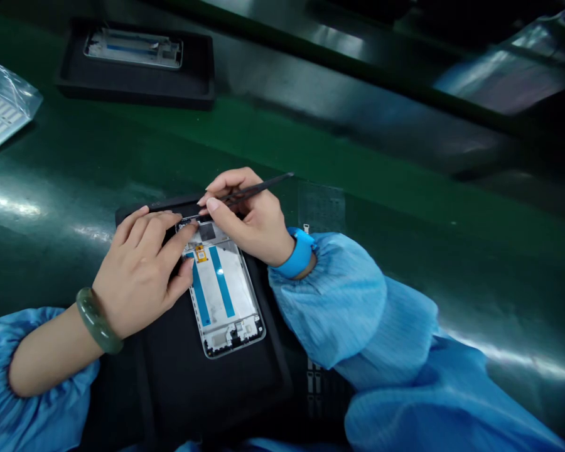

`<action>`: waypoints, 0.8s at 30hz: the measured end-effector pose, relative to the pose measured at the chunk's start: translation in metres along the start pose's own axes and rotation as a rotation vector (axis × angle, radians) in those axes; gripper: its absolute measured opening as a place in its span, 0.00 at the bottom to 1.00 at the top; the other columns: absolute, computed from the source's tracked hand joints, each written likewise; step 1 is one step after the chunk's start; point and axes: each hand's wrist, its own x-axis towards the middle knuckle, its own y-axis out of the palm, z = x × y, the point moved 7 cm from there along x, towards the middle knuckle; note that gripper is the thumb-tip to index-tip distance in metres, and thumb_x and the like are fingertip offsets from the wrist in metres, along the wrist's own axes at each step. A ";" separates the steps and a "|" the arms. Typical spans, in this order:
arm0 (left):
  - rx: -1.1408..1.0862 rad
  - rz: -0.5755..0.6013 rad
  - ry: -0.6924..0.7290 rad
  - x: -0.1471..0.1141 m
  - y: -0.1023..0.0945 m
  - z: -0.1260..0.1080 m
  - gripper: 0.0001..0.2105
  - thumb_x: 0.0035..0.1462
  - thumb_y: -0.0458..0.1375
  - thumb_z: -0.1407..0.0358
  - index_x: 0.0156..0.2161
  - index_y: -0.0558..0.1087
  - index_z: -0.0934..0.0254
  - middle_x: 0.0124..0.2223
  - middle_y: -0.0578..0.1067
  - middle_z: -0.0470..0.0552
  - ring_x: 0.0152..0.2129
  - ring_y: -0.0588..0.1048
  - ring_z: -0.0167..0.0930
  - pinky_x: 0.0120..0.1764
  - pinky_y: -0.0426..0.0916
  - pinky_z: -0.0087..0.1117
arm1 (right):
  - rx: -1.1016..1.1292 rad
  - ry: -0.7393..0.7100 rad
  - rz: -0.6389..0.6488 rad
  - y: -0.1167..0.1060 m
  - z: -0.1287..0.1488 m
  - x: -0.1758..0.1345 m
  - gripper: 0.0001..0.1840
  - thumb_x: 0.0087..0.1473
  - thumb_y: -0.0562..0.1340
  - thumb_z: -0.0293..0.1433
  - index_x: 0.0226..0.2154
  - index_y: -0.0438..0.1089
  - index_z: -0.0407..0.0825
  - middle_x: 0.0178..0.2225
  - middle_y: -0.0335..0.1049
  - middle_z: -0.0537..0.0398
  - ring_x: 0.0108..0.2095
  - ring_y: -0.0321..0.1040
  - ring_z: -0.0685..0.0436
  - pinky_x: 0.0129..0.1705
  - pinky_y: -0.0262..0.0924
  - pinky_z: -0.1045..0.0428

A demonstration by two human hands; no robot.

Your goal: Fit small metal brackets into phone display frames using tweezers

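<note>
A phone frame (pixel 226 289) with two blue adhesive strips (pixel 222 281) and a small orange flex connector (pixel 201 253) lies face down on a black tray (pixel 179 389). My left hand (pixel 144 270) rests over its upper left edge, fingers stretched out, index fingertip touching the top part and thumb at the side. Dark tweezers (pixel 258 187) are pinched in my right hand (pixel 252 216) above the phone's top end. Their working tips are hidden behind my fingers.
Another black tray (pixel 136 88) holding a second phone frame (pixel 134 49) stands at the back left. At the left edge lies a white sheet of small parts (pixel 2 119) with clear plastic film (pixel 12 85). A metal rail (pixel 311 81) runs behind the green table mat (pixel 405 251).
</note>
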 end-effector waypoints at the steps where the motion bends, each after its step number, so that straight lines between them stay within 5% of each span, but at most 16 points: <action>1: -0.001 0.001 -0.002 0.000 0.000 0.000 0.21 0.55 0.53 0.63 0.54 0.66 0.70 0.48 0.68 0.62 0.47 0.67 0.43 0.55 0.59 0.50 | -0.020 -0.006 0.014 0.001 0.001 0.000 0.06 0.54 0.59 0.30 0.36 0.63 0.46 0.32 0.67 0.57 0.33 0.69 0.54 0.35 0.67 0.56; 24: -0.008 0.030 -0.042 0.000 0.001 -0.001 0.21 0.56 0.52 0.64 0.53 0.67 0.70 0.49 0.67 0.61 0.48 0.66 0.43 0.57 0.58 0.49 | -0.260 -0.118 0.034 0.005 0.007 0.001 0.03 0.56 0.58 0.28 0.35 0.64 0.46 0.32 0.67 0.58 0.32 0.68 0.54 0.35 0.65 0.56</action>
